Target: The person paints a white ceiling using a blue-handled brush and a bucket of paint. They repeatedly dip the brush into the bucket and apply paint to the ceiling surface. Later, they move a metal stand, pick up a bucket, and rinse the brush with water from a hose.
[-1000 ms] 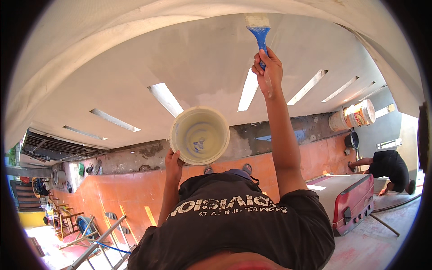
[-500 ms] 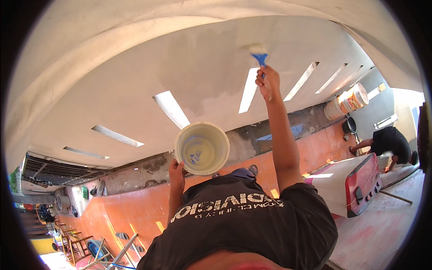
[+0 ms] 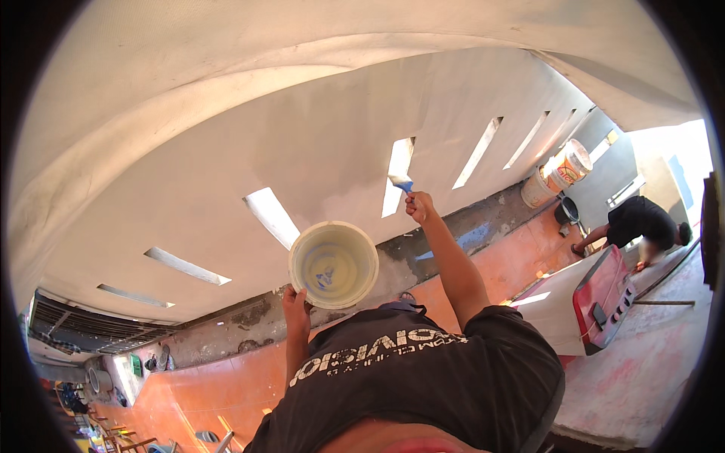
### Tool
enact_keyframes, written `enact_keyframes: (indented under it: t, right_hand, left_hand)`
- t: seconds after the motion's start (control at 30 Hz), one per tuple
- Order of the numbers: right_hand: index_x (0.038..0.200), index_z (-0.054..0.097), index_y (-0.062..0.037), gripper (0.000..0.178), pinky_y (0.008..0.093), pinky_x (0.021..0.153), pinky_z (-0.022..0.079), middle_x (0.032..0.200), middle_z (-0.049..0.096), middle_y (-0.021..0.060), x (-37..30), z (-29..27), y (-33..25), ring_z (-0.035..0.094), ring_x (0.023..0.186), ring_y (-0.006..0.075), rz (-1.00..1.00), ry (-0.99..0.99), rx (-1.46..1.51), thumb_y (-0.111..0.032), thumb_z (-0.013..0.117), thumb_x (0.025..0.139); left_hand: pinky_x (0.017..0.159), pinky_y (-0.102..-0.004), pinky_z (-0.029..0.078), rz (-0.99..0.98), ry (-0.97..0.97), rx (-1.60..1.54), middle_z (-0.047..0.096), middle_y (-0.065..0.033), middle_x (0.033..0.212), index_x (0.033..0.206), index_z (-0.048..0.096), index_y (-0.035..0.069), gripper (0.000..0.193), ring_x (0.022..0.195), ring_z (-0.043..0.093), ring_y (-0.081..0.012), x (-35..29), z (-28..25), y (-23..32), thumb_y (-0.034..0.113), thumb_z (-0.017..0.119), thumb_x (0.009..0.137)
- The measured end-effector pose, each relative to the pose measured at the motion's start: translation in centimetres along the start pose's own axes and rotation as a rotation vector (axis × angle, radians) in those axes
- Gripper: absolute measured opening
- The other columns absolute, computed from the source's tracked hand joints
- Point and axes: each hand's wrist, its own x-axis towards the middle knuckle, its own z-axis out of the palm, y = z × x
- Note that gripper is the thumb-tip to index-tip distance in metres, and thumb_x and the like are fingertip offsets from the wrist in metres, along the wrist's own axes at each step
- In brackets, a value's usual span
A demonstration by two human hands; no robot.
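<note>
Gripping the rim of a cream plastic bucket [image 3: 358,255] with the left hand [image 3: 297,303], holding it open side up in front of the chest. Clasping a blue-handled paintbrush [image 3: 405,186] in the right hand [image 3: 420,206] with a closed grip, holding its pale bristles across a bright slot [image 3: 397,160] in the plastered wall [image 3: 211,196], leaving any contact unclear. Standing by orange floor tiles [image 3: 226,377] in a dark T-shirt [image 3: 423,377]. Sharing the space with a bending co-worker [image 3: 646,223] at the far right, near stacked white buckets [image 3: 555,175] and a black pail [image 3: 566,212].
</note>
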Motion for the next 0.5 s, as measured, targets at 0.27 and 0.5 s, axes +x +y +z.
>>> enact_keyframes:
  t: [0.27, 0.5]
  right_hand:
    - [0.096, 0.049, -0.008, 0.012, 0.0225, 0.042, 0.026, 0.069, 0.045, 0.0014, -10.1, 5.9, -19.5, 0.03, 0.048, 0.0071, -0.615, -0.39, 0.068, -0.019, 0.055, 0.098]
    - [0.128, 0.055, -0.0063, 0.03, 0.0244, 0.046, 0.03, 0.067, 0.046, -0.0011, -3.5, 0.3, -16.8, 0.034, 0.049, 0.0077, -0.517, -0.301, -0.036, -0.02, 0.052, 0.101]
  left_hand:
    - [0.075, -0.0323, 0.058, -0.023, -0.053, 0.068, 0.064, -0.007, 0.097, 0.102, 0.054, 0.003, 0.01, 0.084, 0.066, -0.0143, 1.6, 4.1, -0.9, 0.009, 0.057, 0.095]
    - [0.075, -0.0328, 0.058, -0.01, -0.023, 0.083, 0.064, -0.0067, 0.098, 0.103, 0.054, 0.002, 0.01, 0.084, 0.065, -0.0138, 3.3, 9.3, -2.7, 0.008, 0.057, 0.095]
